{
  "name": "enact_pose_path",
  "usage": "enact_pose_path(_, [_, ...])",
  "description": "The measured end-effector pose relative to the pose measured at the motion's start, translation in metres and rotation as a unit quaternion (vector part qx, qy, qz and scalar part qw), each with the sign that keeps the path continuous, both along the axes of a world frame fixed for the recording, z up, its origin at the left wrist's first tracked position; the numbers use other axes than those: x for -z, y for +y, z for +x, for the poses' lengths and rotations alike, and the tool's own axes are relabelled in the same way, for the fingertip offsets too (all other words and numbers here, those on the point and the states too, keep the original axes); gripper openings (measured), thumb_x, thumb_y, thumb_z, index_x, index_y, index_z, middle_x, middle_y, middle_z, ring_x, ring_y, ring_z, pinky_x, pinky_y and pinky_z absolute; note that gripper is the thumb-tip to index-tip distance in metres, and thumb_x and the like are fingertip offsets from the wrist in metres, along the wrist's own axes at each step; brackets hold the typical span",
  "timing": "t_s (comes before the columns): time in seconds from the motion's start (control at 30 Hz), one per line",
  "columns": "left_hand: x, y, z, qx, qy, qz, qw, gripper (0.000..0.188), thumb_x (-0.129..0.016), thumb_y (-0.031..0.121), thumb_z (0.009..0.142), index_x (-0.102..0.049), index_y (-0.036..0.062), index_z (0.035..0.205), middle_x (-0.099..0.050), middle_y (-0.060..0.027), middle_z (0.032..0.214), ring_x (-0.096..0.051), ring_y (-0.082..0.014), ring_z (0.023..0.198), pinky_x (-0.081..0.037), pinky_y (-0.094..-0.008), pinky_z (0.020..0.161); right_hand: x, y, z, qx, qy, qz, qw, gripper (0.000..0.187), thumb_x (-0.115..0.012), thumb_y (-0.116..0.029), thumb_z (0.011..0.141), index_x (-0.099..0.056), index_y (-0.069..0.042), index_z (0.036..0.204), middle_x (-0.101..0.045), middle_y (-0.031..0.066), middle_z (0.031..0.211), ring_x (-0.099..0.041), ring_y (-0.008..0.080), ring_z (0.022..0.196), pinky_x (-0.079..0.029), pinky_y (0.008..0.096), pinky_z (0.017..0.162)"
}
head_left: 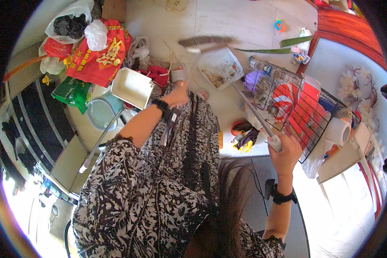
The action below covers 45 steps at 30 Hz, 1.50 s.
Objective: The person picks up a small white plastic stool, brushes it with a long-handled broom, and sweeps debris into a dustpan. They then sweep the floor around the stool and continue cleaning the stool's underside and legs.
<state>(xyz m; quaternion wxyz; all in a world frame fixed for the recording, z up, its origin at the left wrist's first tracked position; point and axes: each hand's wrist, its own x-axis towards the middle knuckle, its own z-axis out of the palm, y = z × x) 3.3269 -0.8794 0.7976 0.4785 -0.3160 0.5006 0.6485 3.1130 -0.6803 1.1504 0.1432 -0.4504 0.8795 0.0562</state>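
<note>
my two bare hands are well apart over a pale floor [249,21], seen from above past my patterned dress [159,206]. my right hand [285,150] is closed round the grip end of a long grey handle [257,112]. the handle slants away to a dustpan [221,64], which rests on the floor ahead of me, left of a wire basket [317,136] full of packets. my left hand [176,96] is out over my lap, fingers curled; i cannot tell whether it grips anything. just beyond the pan is a dark brush head [206,41], blurred; its stick is not clear to me.

i judge the sweeping to be part-way through. what is done: brown dirt and crumbs lie spread inside the pan, so some of the mess is gathered. what is left: the pan is not emptied, and small things lie farther off on the floor to the right, namely a blue and orange toy [280,26] and long green strips [262,50]. whether those count as rubbish, i cannot say. finer dust is too small to make out.

to my left are a red bag [96,60], a pale box [132,88] and a bucket [99,115].
</note>
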Motion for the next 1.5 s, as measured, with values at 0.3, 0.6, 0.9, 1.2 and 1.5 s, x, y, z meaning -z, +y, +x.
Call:
enact_pose_path(0.3, [-0.093,-0.019,0.049,-0.226,0.094,-0.073,0.967,0.077,-0.05,0.001,0.079,-0.023,0.0148,0.15,-0.053,-0.0052,0.089,-0.046,-0.0099,0.055,-0.038,-0.0257,0.042,0.004,0.02,-0.008,-0.014,-0.006,-0.005,1.0,0.024,-0.079,-0.025,0.07,-0.067,-0.009,0.083,-0.054,0.0089,0.065,-0.054,0.0284,0.061,-0.04,0.0396,0.054])
enact_pose_path(0.6, [-0.062,-0.084,0.044,-0.428,0.068,0.024,0.901,0.089,-0.051,-0.008,0.076,-0.013,0.0172,0.153,-0.051,-0.0035,0.081,-0.042,-0.0087,0.05,-0.033,-0.0227,0.041,-0.006,0.027,-0.012,-0.039,-0.029,0.05,0.998,0.024,-0.078,-0.025,0.071,-0.064,-0.009,0.081,-0.054,0.0089,0.064,-0.055,0.0286,0.063,-0.041,0.0406,0.056])
enact_pose_path(0.9, [-0.029,-0.015,0.095,-0.481,0.048,-0.025,0.875,0.082,-0.052,-0.003,0.077,-0.019,0.0099,0.151,-0.051,-0.0053,0.069,-0.042,-0.0124,0.042,-0.035,-0.0266,0.039,-0.022,0.037,0.009,-0.169,-0.061,0.123,0.976,0.033,-0.079,-0.024,0.064,-0.062,-0.009,0.088,-0.054,0.003,0.064,-0.054,0.0235,0.066,-0.042,0.0372,0.058])
enact_pose_path(1.2, [-0.031,-0.009,0.156,-0.422,-0.031,-0.155,0.893,0.081,-0.051,0.003,0.079,-0.018,0.0161,0.152,-0.045,-0.0006,0.066,-0.04,-0.0104,0.046,-0.033,-0.0259,0.04,0.0,0.027,0.011,-0.228,-0.088,0.107,0.964,0.041,-0.078,-0.019,0.054,-0.061,-0.008,0.09,-0.056,0.0032,0.07,-0.055,0.0227,0.073,-0.042,0.0371,0.061])
enact_pose_path(1.5, [-0.031,0.001,0.126,-0.441,0.007,-0.143,0.886,0.076,-0.051,0.002,0.086,-0.016,0.0155,0.152,-0.046,-0.0003,0.068,-0.039,-0.0094,0.047,-0.033,-0.0246,0.042,0.008,0.029,0.013,-0.191,-0.063,0.083,0.976,0.039,-0.078,-0.026,0.062,-0.066,-0.009,0.095,-0.055,0.0049,0.068,-0.055,0.0241,0.068,-0.041,0.0378,0.059])
